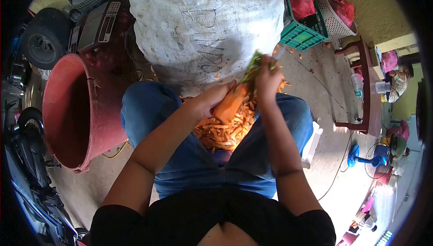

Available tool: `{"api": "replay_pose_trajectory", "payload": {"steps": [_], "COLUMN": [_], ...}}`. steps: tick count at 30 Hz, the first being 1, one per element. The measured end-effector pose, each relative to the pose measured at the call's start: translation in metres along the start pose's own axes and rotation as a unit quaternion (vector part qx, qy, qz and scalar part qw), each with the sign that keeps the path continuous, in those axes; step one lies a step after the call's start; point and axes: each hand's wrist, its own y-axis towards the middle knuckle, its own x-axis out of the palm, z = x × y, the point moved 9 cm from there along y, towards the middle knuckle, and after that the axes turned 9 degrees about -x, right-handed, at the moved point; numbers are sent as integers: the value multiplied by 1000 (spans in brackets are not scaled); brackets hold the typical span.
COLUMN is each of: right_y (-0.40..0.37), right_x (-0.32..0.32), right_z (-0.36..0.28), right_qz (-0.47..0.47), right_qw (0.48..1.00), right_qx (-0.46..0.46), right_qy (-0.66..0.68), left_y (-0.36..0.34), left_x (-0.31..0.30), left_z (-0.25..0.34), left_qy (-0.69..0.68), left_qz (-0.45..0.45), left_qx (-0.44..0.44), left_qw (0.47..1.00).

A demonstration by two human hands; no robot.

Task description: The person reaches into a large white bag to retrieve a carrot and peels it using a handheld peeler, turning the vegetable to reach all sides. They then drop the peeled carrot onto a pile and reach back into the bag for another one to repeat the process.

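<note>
My left hand point(217, 98) is closed around a thick orange carrot point(231, 106), tilted between my knees. Green leafy stalks point(253, 67) rise from the carrot's far end. Beside those stalks is my right hand point(268, 80), its fingers wrapped round what looks like a knife point(280, 53); its pale blade is blurred by motion. Below both hands lies a heap of orange carrot strips point(221, 134), partly hidden by my legs and the carrot. The container under the strips is mostly out of sight.
A large white woven sack point(203, 29) stands just ahead. On the left is a red barrel point(92, 110), its mouth facing me. Green point(304, 36) and white point(336, 22) crates stand at the back right. A blue fan point(372, 160) and a wooden furniture frame point(370, 92) are farther right.
</note>
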Motion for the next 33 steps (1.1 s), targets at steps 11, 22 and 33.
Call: {"api": "replay_pose_trajectory", "payload": {"steps": [11,22,33], "right_y": [-10,38,-3], "right_x": [-4,-46,7], "right_z": [8,33,15], "right_qz": [9,147,-6], "right_qw": [985,988,992], "right_qx": [96,31,46], "right_qy": [147,-27,118], "left_y": [30,-21,-8], "left_x": [-21,15,-3], "left_z": [-17,-7,9], "left_qy": [-66,109,-5], "left_qz": [44,80,137], "left_qx": [-17,-33,25], "left_qw": [997,990,990]}}
